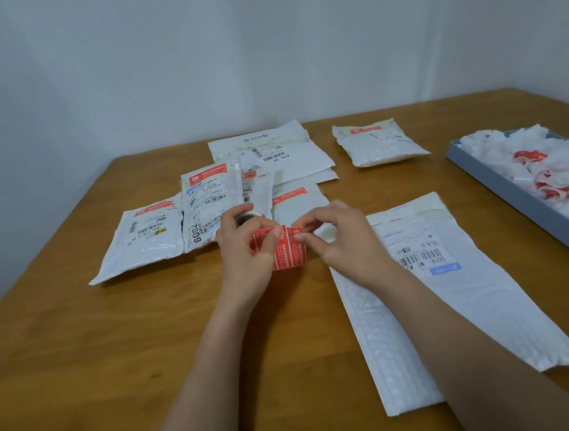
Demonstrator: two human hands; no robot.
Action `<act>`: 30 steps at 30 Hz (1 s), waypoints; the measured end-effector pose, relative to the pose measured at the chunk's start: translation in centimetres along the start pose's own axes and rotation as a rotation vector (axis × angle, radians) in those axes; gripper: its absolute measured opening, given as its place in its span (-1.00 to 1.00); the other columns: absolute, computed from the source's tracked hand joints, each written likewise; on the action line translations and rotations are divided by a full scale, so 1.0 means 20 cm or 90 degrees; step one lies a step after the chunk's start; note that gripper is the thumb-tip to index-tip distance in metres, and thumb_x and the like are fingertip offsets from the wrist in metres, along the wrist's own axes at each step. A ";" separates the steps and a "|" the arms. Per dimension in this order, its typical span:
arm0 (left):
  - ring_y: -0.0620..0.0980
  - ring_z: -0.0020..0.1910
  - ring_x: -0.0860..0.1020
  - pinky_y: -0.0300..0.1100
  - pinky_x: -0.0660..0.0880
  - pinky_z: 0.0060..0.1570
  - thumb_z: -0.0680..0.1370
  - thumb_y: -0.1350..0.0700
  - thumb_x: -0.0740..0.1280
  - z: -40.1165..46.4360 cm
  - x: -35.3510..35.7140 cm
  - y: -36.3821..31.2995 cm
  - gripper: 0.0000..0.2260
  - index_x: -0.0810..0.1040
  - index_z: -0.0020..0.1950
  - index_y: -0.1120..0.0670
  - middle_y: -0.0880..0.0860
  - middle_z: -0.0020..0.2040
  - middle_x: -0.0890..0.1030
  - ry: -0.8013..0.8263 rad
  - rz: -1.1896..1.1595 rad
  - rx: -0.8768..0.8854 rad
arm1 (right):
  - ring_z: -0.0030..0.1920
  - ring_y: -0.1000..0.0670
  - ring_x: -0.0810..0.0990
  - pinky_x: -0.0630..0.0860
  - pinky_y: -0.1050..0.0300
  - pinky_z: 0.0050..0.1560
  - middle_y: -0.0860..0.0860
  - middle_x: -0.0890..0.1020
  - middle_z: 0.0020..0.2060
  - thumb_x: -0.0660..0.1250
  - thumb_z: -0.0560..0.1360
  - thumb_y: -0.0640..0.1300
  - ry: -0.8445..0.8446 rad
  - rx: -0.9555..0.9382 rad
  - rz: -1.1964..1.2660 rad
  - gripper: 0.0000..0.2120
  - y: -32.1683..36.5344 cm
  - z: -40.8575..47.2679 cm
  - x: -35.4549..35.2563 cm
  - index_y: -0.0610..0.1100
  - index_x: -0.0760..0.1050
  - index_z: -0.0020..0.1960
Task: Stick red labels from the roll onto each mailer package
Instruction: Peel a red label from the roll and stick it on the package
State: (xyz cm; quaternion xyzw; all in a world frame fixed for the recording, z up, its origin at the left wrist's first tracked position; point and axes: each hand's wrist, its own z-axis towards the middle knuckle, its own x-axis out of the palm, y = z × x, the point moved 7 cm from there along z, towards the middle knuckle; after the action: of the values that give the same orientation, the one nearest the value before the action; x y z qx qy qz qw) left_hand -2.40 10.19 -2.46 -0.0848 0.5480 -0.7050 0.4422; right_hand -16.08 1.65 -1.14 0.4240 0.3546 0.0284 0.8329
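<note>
left hand (244, 239) grips the roll (272, 247) near the table (82, 353) middle, right hand (333, 235) pinches a label (295, 232) corner; peel slowly, keep it flat

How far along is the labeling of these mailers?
Done: several mailers in the far pile and the separate one already show red labels. In hand: the left hand holds the label roll while the right hand pinches a label's edge. Left: the long bubble mailer shows no red label.
</note>
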 end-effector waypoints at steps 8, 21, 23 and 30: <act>0.00 0.35 0.32 0.13 0.44 0.28 0.51 0.10 0.42 0.00 0.00 -0.01 -0.80 0.54 -0.13 -0.23 -0.07 0.27 0.34 0.018 -0.008 0.003 | -0.01 0.14 0.43 0.34 0.25 -0.09 0.14 0.54 -0.18 0.45 0.46 -0.02 0.043 0.041 -0.070 -0.96 -0.02 0.00 0.02 0.03 0.63 -0.11; -0.01 0.34 0.32 0.12 0.39 0.31 0.50 0.13 0.43 0.01 0.00 -0.01 -0.79 0.54 -0.16 -0.20 -0.08 0.23 0.33 -0.009 0.008 0.020 | 0.04 0.10 0.46 0.46 0.15 0.05 0.08 0.57 -0.11 0.46 0.45 -0.07 0.056 0.035 -0.035 -0.94 -0.01 0.00 0.01 0.02 0.65 -0.08; -0.02 0.34 0.31 0.12 0.41 0.30 0.50 0.11 0.42 0.01 0.00 -0.01 -0.78 0.52 -0.15 -0.24 -0.10 0.23 0.31 -0.001 0.009 0.012 | 0.04 0.10 0.45 0.43 0.16 0.04 0.09 0.57 -0.12 0.47 0.44 -0.05 0.066 0.043 -0.036 -0.88 -0.01 0.00 0.02 0.02 0.64 -0.02; -0.05 0.38 0.26 0.06 0.51 0.22 0.53 0.14 0.40 -0.01 0.01 0.01 -0.77 0.54 -0.05 -0.24 -0.11 0.31 0.28 0.077 -0.010 -0.027 | -0.04 0.15 0.45 0.35 0.34 -0.13 0.08 0.59 -0.09 0.44 0.45 0.04 0.088 0.051 -0.111 -0.89 -0.05 0.00 0.05 0.04 0.63 -0.07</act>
State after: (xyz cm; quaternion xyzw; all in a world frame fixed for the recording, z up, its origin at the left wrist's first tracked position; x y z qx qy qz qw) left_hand -2.40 10.17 -2.75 -0.0555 0.5879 -0.7006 0.4005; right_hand -15.59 1.30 -2.42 0.4215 0.4476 -0.0292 0.7881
